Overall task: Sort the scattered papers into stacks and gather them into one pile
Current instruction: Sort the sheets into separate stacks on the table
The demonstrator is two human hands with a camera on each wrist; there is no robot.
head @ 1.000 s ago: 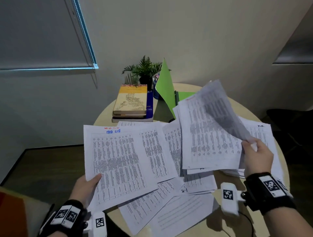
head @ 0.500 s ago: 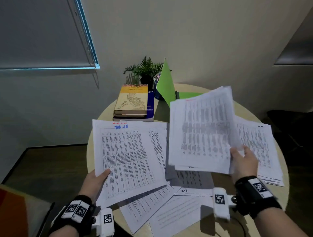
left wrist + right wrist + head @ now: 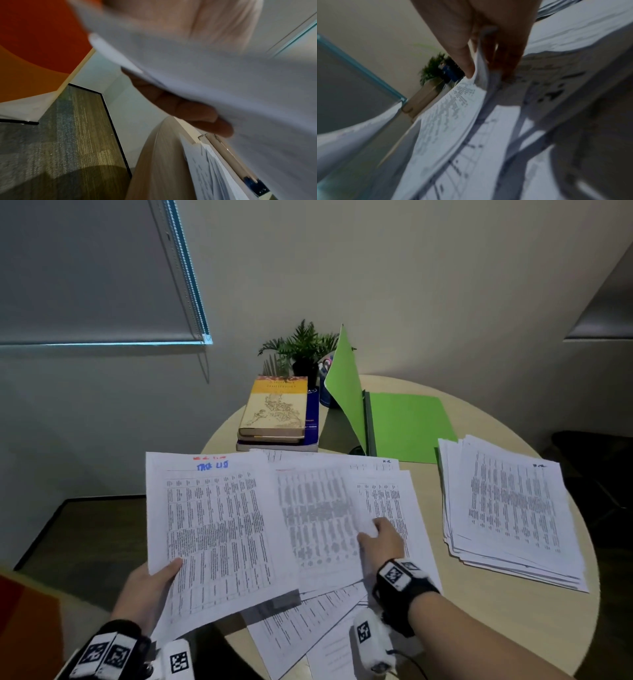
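My left hand grips the lower left corner of a bundle of printed sheets with blue handwriting on top, held above the table's near left edge. In the left wrist view its fingers lie under that bundle. My right hand is down on the middle sheets, and in the right wrist view its thumb and fingers pinch the edges of a few of them. A squared stack of papers lies at the right. Loose sheets fan out near the front edge.
The papers lie on a round wooden table. At the back are an open green folder, a pile of books and a small potted plant. Carpeted floor lies left of the table.
My right hand, which held a bundle raised above the table, has come down and to the left onto the middle sheets. The left hand's bundle has barely moved.
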